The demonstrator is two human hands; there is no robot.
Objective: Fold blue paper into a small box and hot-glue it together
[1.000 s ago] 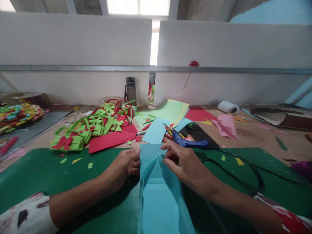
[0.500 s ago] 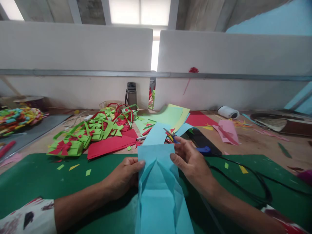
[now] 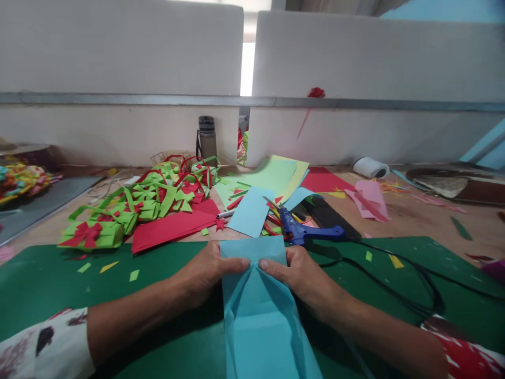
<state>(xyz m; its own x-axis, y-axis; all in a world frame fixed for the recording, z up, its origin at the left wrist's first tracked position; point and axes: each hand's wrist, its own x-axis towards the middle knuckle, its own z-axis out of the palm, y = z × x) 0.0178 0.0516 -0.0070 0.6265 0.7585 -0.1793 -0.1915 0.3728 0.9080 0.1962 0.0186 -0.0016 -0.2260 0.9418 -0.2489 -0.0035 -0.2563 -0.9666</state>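
A light-blue folded paper [image 3: 260,326] stretches toward me over the green cutting mat [image 3: 173,337], its near end cut off by the frame. My left hand [image 3: 207,273] grips the far left edge, thumb pressed on top and fingers underneath. On the opposite edge my right hand [image 3: 307,276] pinches the sheet in the same way. Both thumbs meet near the middle, where creases fan out toward me. Just beyond the paper lies a blue glue gun [image 3: 303,231], with a flat light-blue paper piece [image 3: 249,213] to its left.
Green paper bags [image 3: 94,231] with red bows are heaped at the left, beside red paper [image 3: 173,225]. A dark bottle [image 3: 207,142] stands near the white partition [image 3: 126,137]. A black cable [image 3: 414,279] curls over the mat's right side. Pink paper [image 3: 369,200] lies farther right.
My right hand has come down onto the paper's right edge, and both thumbs have slid inward to the creased middle. The glue gun is now more exposed. The view has tilted down.
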